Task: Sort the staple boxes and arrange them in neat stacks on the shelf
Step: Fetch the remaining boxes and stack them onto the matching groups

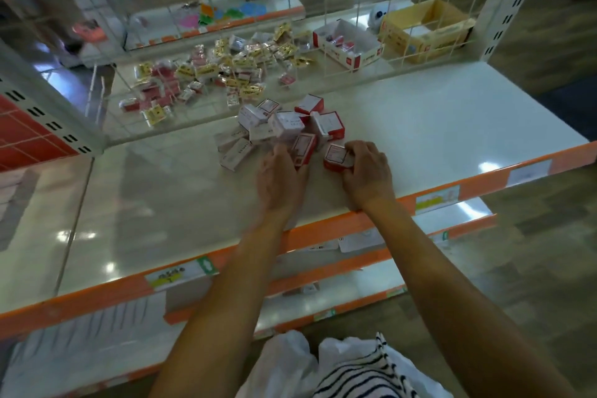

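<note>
A loose heap of small red-and-white staple boxes [284,126] lies on the white shelf [436,126], near its middle. My right hand [366,171] grips one red staple box [336,157] at the heap's near right side, fingers curled over its top. My left hand [279,178] reaches into the heap with fingers stretched forward, its fingertips against an upright red box [303,147]; motion blur hides the exact contact.
A wire grid panel [355,26] backs the shelf. Behind it lie many scattered small packets [219,71], an open red-and-white carton [347,42] and a yellow carton [426,31]. An orange front lip [323,236] edges the shelf; lower shelves sit below.
</note>
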The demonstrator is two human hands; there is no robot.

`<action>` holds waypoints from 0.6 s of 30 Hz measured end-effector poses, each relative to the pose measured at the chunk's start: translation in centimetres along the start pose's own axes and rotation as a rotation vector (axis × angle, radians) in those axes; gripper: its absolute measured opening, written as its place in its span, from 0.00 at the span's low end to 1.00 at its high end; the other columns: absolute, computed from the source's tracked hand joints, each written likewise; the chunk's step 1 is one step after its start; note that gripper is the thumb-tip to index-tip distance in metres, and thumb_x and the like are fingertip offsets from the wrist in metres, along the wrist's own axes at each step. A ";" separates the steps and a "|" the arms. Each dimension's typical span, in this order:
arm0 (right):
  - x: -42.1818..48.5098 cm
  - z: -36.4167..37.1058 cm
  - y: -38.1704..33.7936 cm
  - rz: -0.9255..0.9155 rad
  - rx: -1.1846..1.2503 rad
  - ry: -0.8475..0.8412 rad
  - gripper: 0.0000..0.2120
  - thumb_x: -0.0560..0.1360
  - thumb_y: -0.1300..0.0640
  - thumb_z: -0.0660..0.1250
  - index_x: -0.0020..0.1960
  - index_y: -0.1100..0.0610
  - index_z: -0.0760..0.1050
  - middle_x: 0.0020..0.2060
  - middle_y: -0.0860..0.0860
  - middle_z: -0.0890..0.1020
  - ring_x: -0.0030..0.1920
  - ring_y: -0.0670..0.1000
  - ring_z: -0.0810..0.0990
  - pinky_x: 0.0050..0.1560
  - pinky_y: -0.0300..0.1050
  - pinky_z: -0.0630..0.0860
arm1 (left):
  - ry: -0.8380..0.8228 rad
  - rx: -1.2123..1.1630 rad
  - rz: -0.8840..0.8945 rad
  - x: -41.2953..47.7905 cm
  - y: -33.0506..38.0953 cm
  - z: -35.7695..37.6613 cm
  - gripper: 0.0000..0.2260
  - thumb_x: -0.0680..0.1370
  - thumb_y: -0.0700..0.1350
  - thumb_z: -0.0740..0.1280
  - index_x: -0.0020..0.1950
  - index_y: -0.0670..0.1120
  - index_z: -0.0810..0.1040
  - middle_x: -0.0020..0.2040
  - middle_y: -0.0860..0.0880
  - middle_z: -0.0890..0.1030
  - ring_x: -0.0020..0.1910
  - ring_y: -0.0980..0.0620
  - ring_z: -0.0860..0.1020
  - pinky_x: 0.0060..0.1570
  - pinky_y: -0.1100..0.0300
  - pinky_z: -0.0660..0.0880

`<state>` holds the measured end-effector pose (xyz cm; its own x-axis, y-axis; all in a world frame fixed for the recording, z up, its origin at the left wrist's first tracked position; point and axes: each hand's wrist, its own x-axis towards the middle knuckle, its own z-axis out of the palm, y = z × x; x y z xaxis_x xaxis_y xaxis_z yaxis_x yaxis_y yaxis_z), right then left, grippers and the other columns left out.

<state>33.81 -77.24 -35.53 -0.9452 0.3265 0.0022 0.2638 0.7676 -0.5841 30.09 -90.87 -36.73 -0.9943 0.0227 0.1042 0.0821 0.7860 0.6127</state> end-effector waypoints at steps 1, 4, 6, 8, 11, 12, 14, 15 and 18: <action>-0.1 -0.2 0.1 -0.009 0.015 -0.006 0.19 0.75 0.62 0.63 0.66 0.59 0.69 0.63 0.57 0.73 0.60 0.59 0.71 0.59 0.46 0.67 | 0.008 0.001 -0.012 -0.1 -0.1 -0.1 0.18 0.76 0.53 0.68 0.60 0.44 0.74 0.56 0.46 0.79 0.55 0.47 0.76 0.52 0.52 0.73; -0.2 -0.4 0.4 -0.014 0.054 -0.012 0.21 0.74 0.64 0.64 0.66 0.58 0.70 0.63 0.56 0.73 0.60 0.58 0.72 0.59 0.47 0.68 | 0.030 0.030 -0.019 -0.6 -0.8 -0.9 0.15 0.75 0.43 0.68 0.62 0.47 0.77 0.60 0.47 0.78 0.61 0.46 0.74 0.57 0.53 0.70; -0.4 -0.4 0.5 -0.025 0.073 -0.022 0.23 0.73 0.65 0.65 0.67 0.57 0.70 0.63 0.55 0.74 0.60 0.57 0.73 0.60 0.47 0.69 | 0.021 0.022 -0.015 -1.2 -1.4 -1.9 0.16 0.75 0.41 0.68 0.63 0.48 0.78 0.61 0.47 0.79 0.63 0.47 0.74 0.59 0.55 0.69; -0.6 -0.3 0.1 -0.077 0.102 -0.012 0.22 0.72 0.64 0.68 0.65 0.58 0.72 0.61 0.56 0.75 0.59 0.56 0.75 0.60 0.45 0.71 | -0.019 0.014 -0.032 -2.1 -2.5 -3.0 0.17 0.74 0.42 0.70 0.63 0.48 0.78 0.62 0.47 0.79 0.63 0.48 0.74 0.61 0.59 0.67; -1.0 -0.2 -1.1 -0.149 0.123 -0.030 0.20 0.71 0.65 0.70 0.63 0.58 0.75 0.59 0.56 0.77 0.56 0.54 0.78 0.56 0.43 0.74 | -0.010 0.047 -0.046 -3.4 -4.3 -4.9 0.20 0.73 0.41 0.71 0.64 0.48 0.78 0.63 0.47 0.78 0.64 0.50 0.74 0.61 0.65 0.63; -1.2 0.0 -1.5 -0.162 0.124 -0.051 0.20 0.71 0.66 0.70 0.63 0.58 0.75 0.59 0.56 0.77 0.57 0.54 0.78 0.56 0.42 0.73 | -0.001 0.057 -0.056 -3.8 -4.7 -5.6 0.20 0.72 0.41 0.71 0.64 0.48 0.78 0.63 0.47 0.78 0.63 0.49 0.74 0.61 0.65 0.63; -1.4 0.3 -2.4 -0.193 0.112 -0.098 0.21 0.71 0.66 0.70 0.63 0.58 0.74 0.59 0.54 0.77 0.57 0.52 0.77 0.56 0.39 0.72 | 0.005 0.058 -0.081 -4.6 -5.6 -7.2 0.20 0.72 0.39 0.71 0.64 0.47 0.78 0.62 0.46 0.78 0.62 0.48 0.75 0.61 0.63 0.64; -1.5 0.6 -2.8 -0.208 0.107 -0.122 0.21 0.71 0.66 0.70 0.63 0.57 0.74 0.59 0.53 0.77 0.57 0.51 0.77 0.54 0.37 0.71 | 0.011 0.059 -0.087 -5.0 -6.1 -8.1 0.20 0.71 0.39 0.72 0.64 0.47 0.78 0.61 0.45 0.78 0.60 0.48 0.76 0.60 0.64 0.65; -2.3 1.5 -4.8 -0.228 0.127 -0.189 0.21 0.72 0.66 0.70 0.63 0.55 0.74 0.58 0.51 0.78 0.57 0.49 0.77 0.51 0.33 0.69 | 0.039 0.084 -0.076 -6.6 -7.9 -10.8 0.20 0.71 0.38 0.73 0.63 0.45 0.78 0.59 0.44 0.79 0.57 0.48 0.77 0.54 0.73 0.63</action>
<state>34.41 -82.44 -33.94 -0.9993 0.0366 0.0009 0.0261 0.7302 -0.6827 36.71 -103.86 -33.82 -0.9939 -0.0612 0.0914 -0.0006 0.8337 0.5522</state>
